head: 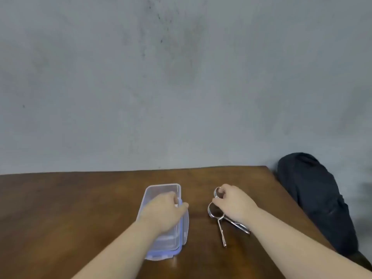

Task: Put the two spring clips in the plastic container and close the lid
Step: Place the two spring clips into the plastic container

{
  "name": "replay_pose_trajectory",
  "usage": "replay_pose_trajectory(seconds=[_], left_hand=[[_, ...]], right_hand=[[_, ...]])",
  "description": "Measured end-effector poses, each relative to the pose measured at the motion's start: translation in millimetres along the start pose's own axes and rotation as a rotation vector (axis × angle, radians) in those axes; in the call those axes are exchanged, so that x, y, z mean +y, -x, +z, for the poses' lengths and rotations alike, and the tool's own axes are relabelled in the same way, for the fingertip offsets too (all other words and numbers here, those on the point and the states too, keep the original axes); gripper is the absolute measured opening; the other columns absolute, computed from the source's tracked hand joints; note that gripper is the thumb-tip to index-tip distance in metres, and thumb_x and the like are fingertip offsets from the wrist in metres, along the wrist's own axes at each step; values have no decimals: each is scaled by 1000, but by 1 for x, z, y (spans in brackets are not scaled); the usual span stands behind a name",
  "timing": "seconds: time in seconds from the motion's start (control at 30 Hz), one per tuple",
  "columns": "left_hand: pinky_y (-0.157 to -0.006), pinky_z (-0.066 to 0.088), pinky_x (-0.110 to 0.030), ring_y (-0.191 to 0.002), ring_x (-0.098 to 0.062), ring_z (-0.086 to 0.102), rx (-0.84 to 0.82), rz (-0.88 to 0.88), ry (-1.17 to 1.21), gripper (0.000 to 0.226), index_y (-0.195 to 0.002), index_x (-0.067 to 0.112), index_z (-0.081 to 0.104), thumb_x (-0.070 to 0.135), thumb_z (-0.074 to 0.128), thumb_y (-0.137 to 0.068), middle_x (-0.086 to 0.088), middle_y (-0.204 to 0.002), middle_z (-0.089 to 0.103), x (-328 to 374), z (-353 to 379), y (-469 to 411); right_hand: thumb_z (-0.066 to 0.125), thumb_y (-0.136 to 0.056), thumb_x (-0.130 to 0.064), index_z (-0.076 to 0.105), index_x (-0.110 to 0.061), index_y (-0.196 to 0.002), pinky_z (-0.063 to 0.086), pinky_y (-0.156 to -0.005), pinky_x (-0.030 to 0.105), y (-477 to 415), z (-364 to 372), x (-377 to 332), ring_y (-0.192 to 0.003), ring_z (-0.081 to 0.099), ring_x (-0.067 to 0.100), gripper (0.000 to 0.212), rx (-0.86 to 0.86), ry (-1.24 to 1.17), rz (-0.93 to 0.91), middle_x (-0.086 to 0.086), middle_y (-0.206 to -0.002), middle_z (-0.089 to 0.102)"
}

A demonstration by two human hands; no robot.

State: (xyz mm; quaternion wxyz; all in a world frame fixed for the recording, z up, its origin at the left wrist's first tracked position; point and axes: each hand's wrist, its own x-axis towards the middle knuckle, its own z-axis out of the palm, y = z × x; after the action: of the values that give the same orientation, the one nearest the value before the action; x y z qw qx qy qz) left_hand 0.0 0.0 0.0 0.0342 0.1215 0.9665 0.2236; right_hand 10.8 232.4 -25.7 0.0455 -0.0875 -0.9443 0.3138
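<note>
Left hand on plastic container | right hand grips spring clips

1. A brown wooden table stands against a grey wall, its right far corner in view.
2. A clear plastic container with blue-tinted rim lies on it, left of centre.
3. Two metal spring clips lie on the wood to the right, well apart from the container.

Head camera looks forward and down, near the table.
</note>
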Motion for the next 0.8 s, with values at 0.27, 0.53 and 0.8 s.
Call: replay_pose_trajectory(seconds=[0.27, 0.53, 0.8], left_hand=[[-59, 53, -28, -71, -13, 67, 1, 14, -198, 36, -123, 24, 50, 51, 46, -99, 7, -80, 68, -13, 40, 30], [-73, 45, -31, -80, -21, 58, 24, 105, -304, 13, -101, 23, 52, 33, 43, -103, -3, -97, 73, -21, 36, 52], [-81, 35, -11, -85, -26, 62, 59, 161, -408, 21, -103, 25, 58, 10, 46, -94, 2, -68, 61, -38, 31, 69]], right_hand=[[55, -90, -53, 53, -21, -127, 47, -90, 42, 12, 45, 10, -114, 59, 27, 49, 37, 506, -16, 4, -124, 60], [60, -86, -48, 45, -21, -133, 50, -90, 41, 14, 58, 21, -116, 60, 28, 56, -34, 438, 114, 5, -128, 59], [65, -67, -32, 62, -13, -92, 40, -52, 30, 17, 35, 29, -58, 58, 16, 32, -211, -188, 263, -5, -68, 64]])
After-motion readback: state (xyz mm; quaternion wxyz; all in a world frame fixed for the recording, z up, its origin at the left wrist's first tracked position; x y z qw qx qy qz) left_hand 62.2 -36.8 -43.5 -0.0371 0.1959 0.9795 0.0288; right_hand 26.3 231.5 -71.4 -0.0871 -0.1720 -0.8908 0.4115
